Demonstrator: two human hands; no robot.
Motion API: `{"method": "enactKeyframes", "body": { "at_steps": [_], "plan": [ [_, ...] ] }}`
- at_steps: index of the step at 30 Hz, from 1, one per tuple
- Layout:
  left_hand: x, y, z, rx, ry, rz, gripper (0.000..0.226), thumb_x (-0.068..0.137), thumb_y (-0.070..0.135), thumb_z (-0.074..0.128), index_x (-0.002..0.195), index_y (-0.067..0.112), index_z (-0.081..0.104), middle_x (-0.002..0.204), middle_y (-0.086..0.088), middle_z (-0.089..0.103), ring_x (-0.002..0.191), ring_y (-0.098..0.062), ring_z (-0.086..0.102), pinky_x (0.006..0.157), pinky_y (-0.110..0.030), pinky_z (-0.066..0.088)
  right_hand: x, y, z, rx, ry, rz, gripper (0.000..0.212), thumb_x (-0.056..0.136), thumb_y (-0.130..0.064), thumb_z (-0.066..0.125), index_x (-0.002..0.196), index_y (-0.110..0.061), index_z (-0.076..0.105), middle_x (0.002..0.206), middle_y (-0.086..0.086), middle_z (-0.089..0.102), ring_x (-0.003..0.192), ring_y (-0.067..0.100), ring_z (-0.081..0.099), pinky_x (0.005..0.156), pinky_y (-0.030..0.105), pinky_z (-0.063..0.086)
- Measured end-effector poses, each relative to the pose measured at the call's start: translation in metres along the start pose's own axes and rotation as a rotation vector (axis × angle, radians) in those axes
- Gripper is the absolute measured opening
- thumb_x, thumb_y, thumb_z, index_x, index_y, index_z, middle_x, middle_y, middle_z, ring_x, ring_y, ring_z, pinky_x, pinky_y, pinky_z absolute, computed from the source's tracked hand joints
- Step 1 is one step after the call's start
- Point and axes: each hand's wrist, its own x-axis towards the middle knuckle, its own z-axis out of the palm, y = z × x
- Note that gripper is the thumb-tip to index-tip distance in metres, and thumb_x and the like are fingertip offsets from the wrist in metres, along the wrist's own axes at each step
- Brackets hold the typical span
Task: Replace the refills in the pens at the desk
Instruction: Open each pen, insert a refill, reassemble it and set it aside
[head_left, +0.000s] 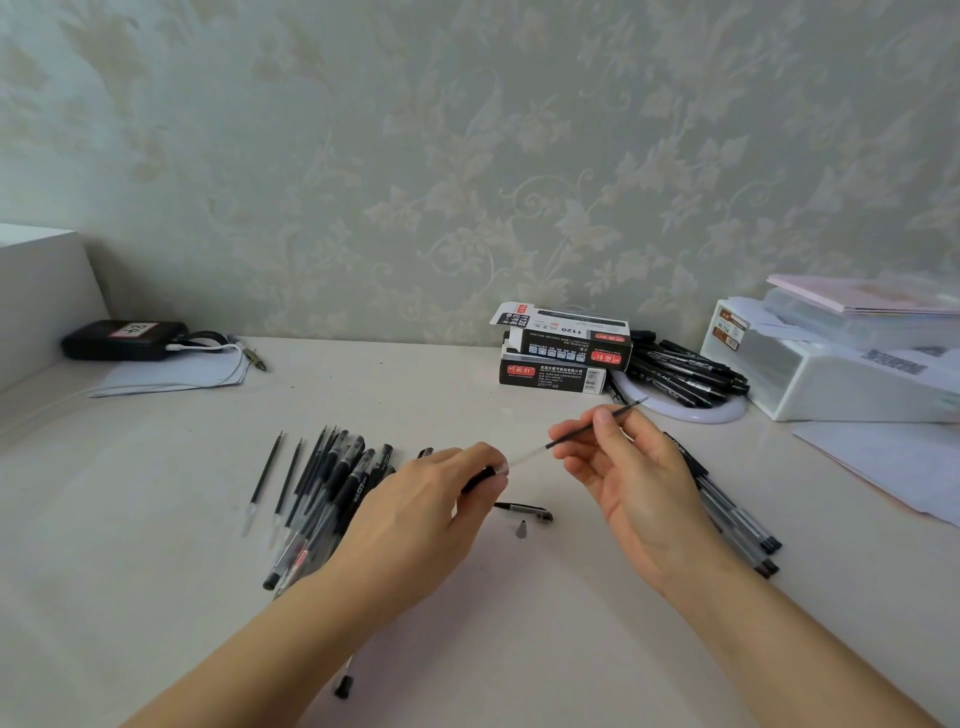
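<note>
My left hand (431, 499) grips a pen barrel (480, 479), mostly hidden under the fingers, its black end showing. My right hand (631, 467) pinches a thin black refill (582, 434) that slants up to the right, its clear lower end at the barrel's mouth. On the desk below lie a black pen cap (527, 510) and a small grey tip cone (521, 530). Left of my left hand sits a heap of several black pens (332, 488), with two loose refills (265, 478) beside it. Several more pens (737, 514) lie under my right wrist.
Two stacked pen boxes (563, 348) stand at the back, with a pile of black pens (680, 371) on a white ring beside them. A white organiser (841, 374) and papers fill the right. A black device (122, 340) on paper sits back left. A loose cap (343, 686) lies near.
</note>
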Motion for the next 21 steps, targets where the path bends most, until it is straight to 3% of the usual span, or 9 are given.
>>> {"method": "enactKeyframes", "body": {
  "at_steps": [12,19,21],
  "plan": [
    [-0.0006,0.0005,0.0012,-0.052,0.008,0.032,0.017,0.098,0.047,0.038,0.102,0.037,0.051,0.084,0.012,0.059,0.074,-0.009,0.050,0.060,-0.033,0.046,0.0003,-0.0002,-0.0015,0.034,-0.019,0.023,0.017,0.103,-0.015,0.045,0.094,-0.007,0.057,0.090,0.014,0.074,0.076,0.016,0.069,0.068,0.020,0.056],
    [0.0018,0.0000,0.0035,-0.124,0.033,0.051,0.017,0.098,0.046,0.040,0.101,0.036,0.053,0.078,0.015,0.056,0.059,-0.008,0.047,0.051,-0.026,0.037,0.0002,-0.0001,-0.0012,0.091,0.005,0.060,0.017,0.103,-0.013,0.045,0.092,-0.007,0.057,0.089,0.014,0.074,0.075,0.016,0.070,0.067,0.021,0.057],
    [0.0026,0.0000,0.0037,-0.141,0.035,0.042,0.018,0.098,0.047,0.039,0.101,0.036,0.053,0.079,0.016,0.056,0.062,-0.009,0.050,0.054,-0.028,0.042,0.0001,0.0003,-0.0008,0.126,0.010,0.078,0.018,0.102,-0.013,0.045,0.092,-0.007,0.058,0.089,0.014,0.074,0.075,0.015,0.070,0.067,0.020,0.057]
  ]
}}
